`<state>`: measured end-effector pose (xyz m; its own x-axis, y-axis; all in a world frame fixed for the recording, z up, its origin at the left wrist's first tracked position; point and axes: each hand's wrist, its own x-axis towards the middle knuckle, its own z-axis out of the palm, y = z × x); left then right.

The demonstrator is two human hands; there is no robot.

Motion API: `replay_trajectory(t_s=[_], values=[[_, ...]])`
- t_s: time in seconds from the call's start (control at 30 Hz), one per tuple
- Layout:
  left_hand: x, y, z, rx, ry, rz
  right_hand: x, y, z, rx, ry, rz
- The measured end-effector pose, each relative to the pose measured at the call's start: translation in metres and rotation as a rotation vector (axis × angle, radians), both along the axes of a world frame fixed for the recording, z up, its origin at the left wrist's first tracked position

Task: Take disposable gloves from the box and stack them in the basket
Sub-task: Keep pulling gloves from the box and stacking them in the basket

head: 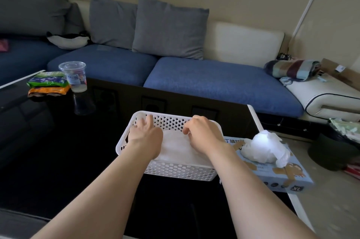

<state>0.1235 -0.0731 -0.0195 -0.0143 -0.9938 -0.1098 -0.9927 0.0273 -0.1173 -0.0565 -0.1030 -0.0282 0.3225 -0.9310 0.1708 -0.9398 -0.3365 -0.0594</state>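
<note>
Centre frame, on the glossy black table (pixel 58 160): white perforated plastic basket (pixel 175 172) holding a stack of thin translucent white disposable gloves (pixel 175 148). Left hand (pixel 145 133) presses it, fingers spread flat. Right hand (pixel 202 133), fingers curled, appears to pinch its far edge. The film looks limp, feather-light and clingy, so it is best pinched at an edge. Right: light-blue cardboard glove box (pixel 288 176), white glove tuft (pixel 265 147) protruding.

- Single head-worn cam, wide-angle, looking forward and down along both forearms.
- Pretty close in: left hand (pixel 145 133) and right hand (pixel 202 133) sit dead centre over the basket (pixel 175 170).
- Sofa (pixel 214 81) fills the far top.
</note>
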Motion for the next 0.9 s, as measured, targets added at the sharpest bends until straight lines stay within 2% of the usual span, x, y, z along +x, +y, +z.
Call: replay_trajectory(t_s=[0.1, 0.17, 0.23, 0.33, 0.47, 0.63, 0.83, 0.9], values=[[0.001, -0.009, -0.007, -0.053, 0.049, -0.092, -0.004, 0.003, -0.002, 0.221, 0.036, -0.018], [0.002, -0.014, -0.014, 0.04, 0.188, -0.111, -0.006, 0.007, -0.004, 0.335, 0.027, -0.009], [0.003, -0.014, -0.016, 0.178, 0.296, -0.077, -0.008, 0.008, -0.002, 0.336, -0.027, -0.005], [0.001, -0.013, -0.015, 0.245, 0.261, -0.046, -0.007, 0.009, 0.007, 0.193, -0.086, -0.01], [-0.015, -0.009, -0.003, 0.11, 0.163, -0.066, -0.007, 0.021, 0.025, 0.037, -0.203, 0.0], [-0.051, 0.005, 0.01, -0.039, 0.38, -0.198, -0.021, 0.036, 0.053, -0.218, -0.503, -0.119], [-0.088, 0.023, 0.021, -0.143, 0.569, -0.382, -0.06, 0.056, 0.075, -0.306, -0.747, -0.263], [-0.098, 0.027, 0.022, -0.141, 0.6, -0.45, -0.077, 0.066, 0.082, -0.313, -0.753, -0.312]])
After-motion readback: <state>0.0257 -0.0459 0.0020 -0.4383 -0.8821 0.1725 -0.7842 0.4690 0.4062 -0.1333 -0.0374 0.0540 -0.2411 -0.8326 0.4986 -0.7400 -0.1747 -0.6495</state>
